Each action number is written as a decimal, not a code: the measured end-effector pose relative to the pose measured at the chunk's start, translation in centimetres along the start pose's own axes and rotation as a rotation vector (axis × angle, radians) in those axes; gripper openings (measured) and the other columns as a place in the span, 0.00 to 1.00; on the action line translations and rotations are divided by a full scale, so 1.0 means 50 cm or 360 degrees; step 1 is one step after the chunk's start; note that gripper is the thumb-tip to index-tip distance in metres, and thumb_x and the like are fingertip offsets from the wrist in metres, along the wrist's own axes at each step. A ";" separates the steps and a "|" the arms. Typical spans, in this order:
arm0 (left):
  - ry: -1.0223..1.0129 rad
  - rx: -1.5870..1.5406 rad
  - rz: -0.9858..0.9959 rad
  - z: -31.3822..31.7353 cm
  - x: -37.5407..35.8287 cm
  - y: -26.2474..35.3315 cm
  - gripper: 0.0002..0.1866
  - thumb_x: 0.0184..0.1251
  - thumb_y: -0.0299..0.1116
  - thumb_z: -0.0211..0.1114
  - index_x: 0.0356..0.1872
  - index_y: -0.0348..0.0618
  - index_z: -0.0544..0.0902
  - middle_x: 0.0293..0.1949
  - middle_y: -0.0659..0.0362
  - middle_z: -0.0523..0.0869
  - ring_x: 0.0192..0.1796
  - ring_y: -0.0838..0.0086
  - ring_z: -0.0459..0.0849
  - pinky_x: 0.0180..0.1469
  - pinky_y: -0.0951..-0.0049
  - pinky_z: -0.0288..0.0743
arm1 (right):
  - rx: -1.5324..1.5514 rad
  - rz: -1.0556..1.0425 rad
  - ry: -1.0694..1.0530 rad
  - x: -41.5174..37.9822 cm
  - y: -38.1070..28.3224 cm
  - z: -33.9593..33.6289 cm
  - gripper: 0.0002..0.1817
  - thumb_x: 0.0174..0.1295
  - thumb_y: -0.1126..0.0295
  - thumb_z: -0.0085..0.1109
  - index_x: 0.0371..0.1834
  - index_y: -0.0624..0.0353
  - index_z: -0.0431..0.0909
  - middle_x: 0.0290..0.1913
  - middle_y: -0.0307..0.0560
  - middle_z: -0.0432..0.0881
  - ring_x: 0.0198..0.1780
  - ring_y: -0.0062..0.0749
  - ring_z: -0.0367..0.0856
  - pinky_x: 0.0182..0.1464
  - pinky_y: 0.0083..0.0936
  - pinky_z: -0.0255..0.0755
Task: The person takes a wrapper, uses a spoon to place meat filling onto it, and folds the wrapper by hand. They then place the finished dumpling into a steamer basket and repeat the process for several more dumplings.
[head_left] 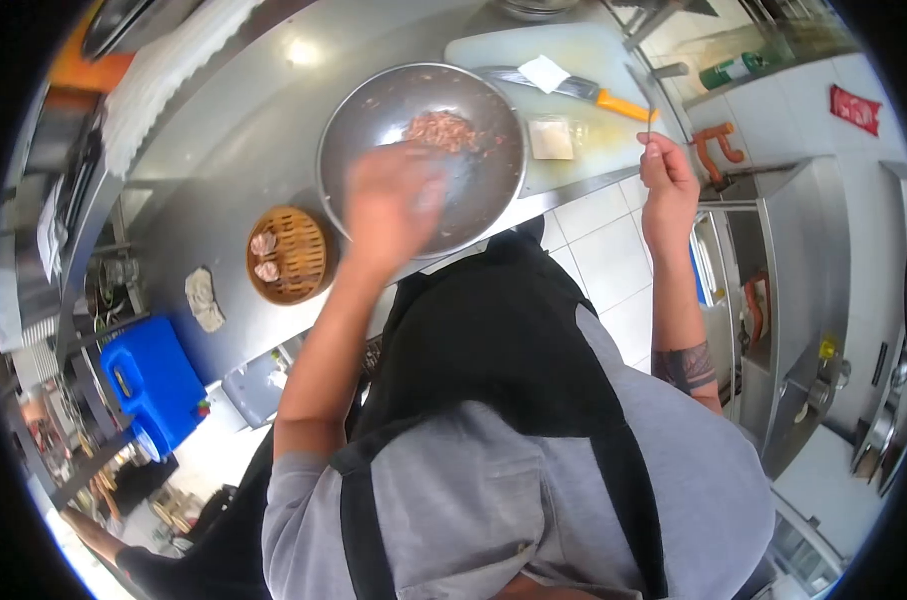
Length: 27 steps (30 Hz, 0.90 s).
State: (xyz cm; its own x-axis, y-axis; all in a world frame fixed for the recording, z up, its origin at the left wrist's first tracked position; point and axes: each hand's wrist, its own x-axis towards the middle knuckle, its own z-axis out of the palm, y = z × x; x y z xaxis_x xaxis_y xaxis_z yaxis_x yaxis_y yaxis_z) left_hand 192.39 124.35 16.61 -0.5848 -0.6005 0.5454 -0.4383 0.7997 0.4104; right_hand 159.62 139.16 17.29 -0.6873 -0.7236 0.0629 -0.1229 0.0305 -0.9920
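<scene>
My left hand (389, 200) is blurred over the near rim of a large metal bowl (374, 110) on the steel counter. A heap of minced filling (442, 130) lies in the bowl just beyond the fingers. Something pale shows at the fingertips, too blurred to tell if it is held. My right hand (666, 180) is raised off the counter's right edge, pinching a thin metal utensil (649, 105) that points up. A square stack of pale wrappers (551, 138) rests on the white cutting board (494, 45) between the two hands.
A bamboo steamer (309, 255) holding two dumplings (265, 256) sits left of the bowl, with a crumpled cloth (206, 298) further left. An orange-handled knife (574, 85) lies on the board. A blue container (154, 380) stands on the floor; steel equipment (774, 300) lines the right.
</scene>
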 end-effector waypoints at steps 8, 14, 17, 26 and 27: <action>-0.1172 0.0192 0.0526 0.399 0.197 0.118 0.09 0.64 0.26 0.64 0.42 0.40 0.88 0.46 0.49 0.89 0.54 0.53 0.87 0.58 0.54 0.81 | 0.0196 -0.0005 0.0228 -0.042 -0.023 -0.086 0.11 0.79 0.67 0.60 0.54 0.61 0.87 0.33 0.28 0.76 0.36 0.13 0.68 0.41 0.15 0.63; -0.1317 0.0369 0.0557 0.448 0.221 0.104 0.11 0.62 0.28 0.67 0.45 0.42 0.88 0.47 0.49 0.88 0.51 0.52 0.89 0.56 0.54 0.81 | 0.0169 0.0185 0.0352 -0.102 -0.001 -0.144 0.11 0.80 0.70 0.58 0.57 0.66 0.83 0.32 0.30 0.73 0.35 0.16 0.66 0.40 0.17 0.61; -0.1353 0.0407 0.0556 0.449 0.228 0.104 0.11 0.63 0.29 0.67 0.45 0.42 0.88 0.47 0.50 0.88 0.50 0.52 0.89 0.56 0.54 0.81 | 0.0213 0.0231 0.0375 -0.116 0.023 -0.172 0.13 0.79 0.65 0.61 0.55 0.61 0.87 0.35 0.28 0.78 0.37 0.14 0.69 0.42 0.16 0.65; -0.1490 0.0381 0.0483 0.430 0.245 0.102 0.09 0.64 0.28 0.64 0.43 0.42 0.89 0.47 0.47 0.90 0.48 0.53 0.91 0.53 0.52 0.84 | 0.0289 0.0210 0.0335 -0.118 0.023 -0.183 0.13 0.79 0.64 0.61 0.56 0.61 0.87 0.34 0.27 0.76 0.36 0.14 0.68 0.41 0.16 0.64; -0.1475 0.0358 0.0492 0.430 0.245 0.099 0.09 0.64 0.28 0.64 0.42 0.42 0.89 0.47 0.47 0.90 0.47 0.52 0.91 0.52 0.52 0.84 | 0.0287 0.0210 0.0330 -0.118 0.022 -0.180 0.13 0.79 0.64 0.61 0.56 0.61 0.87 0.34 0.27 0.76 0.36 0.14 0.68 0.41 0.16 0.64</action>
State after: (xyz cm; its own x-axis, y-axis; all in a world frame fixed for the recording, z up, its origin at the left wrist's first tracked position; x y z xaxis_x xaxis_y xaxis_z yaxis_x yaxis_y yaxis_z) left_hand 168.35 120.98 9.61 -0.9538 -0.2055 -0.2192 -0.2404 0.9595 0.1467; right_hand 157.10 149.65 16.84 -0.8226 -0.5649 -0.0649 0.0932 -0.0214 -0.9954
